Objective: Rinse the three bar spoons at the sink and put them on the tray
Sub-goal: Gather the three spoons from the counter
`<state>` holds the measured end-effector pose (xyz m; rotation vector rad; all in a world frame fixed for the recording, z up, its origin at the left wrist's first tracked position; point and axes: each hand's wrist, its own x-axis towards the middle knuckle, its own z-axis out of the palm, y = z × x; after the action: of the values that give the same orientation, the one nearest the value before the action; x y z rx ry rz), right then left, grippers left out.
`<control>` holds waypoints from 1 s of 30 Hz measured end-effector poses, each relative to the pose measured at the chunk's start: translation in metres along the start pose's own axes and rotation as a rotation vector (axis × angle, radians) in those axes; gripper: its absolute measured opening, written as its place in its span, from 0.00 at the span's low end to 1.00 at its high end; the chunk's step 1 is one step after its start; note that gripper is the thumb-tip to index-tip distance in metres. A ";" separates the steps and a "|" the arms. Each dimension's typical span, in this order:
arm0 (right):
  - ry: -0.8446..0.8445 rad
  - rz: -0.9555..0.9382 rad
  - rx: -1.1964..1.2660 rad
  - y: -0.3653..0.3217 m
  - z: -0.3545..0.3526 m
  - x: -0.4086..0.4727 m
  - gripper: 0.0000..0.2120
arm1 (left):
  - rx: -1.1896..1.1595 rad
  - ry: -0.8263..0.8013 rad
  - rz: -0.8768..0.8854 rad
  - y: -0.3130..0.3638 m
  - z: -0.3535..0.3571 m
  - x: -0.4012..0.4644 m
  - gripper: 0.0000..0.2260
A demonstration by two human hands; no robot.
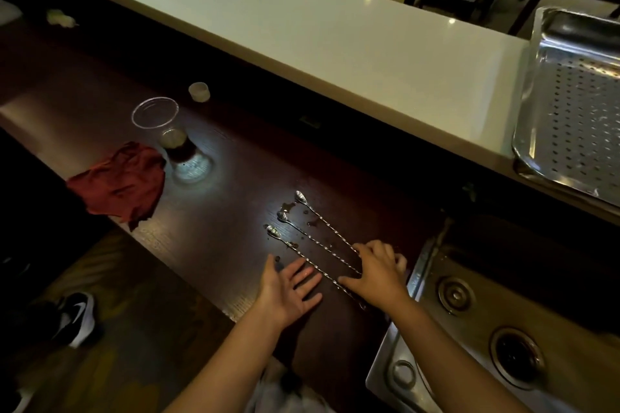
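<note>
Three long twisted bar spoons lie side by side on the dark wooden counter, bowls pointing away: a far one (315, 213), a middle one (303, 231) and a near one (295, 249). Dark drops spot the wood around them. My right hand (377, 273) rests palm down over their handle ends, fingers spread, not closed around any. My left hand (290, 285) lies flat and open on the counter just left of the near spoon. The steel sink (476, 322) sits to the right. The perforated steel tray (567, 117) stands on the white upper counter at far right.
A clear plastic cup (167, 131) with some dark liquid and a crumpled red cloth (120, 184) lie to the left. A small white cap (199, 91) sits further back. The raised white bar top (302, 27) runs behind. Chairs stand beyond it.
</note>
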<state>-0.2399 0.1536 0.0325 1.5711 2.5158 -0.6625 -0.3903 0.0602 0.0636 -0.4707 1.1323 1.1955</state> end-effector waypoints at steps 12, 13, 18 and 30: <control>0.017 -0.030 -0.109 -0.029 0.012 -0.007 0.11 | -0.024 -0.021 -0.013 0.002 -0.010 0.001 0.32; 0.015 -0.023 -0.131 -0.032 0.011 -0.007 0.11 | -0.030 -0.031 -0.017 0.003 -0.010 0.001 0.32; -0.020 -0.032 -0.196 -0.038 0.009 -0.005 0.13 | -0.031 -0.053 -0.029 0.007 -0.002 0.005 0.32; -0.185 -0.046 -0.087 -0.038 -0.008 -0.004 0.06 | 0.021 -0.041 -0.041 0.009 0.014 0.013 0.16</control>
<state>-0.2703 0.1395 0.0524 1.3605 2.4175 -0.6611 -0.3935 0.0808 0.0602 -0.4499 1.0945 1.1512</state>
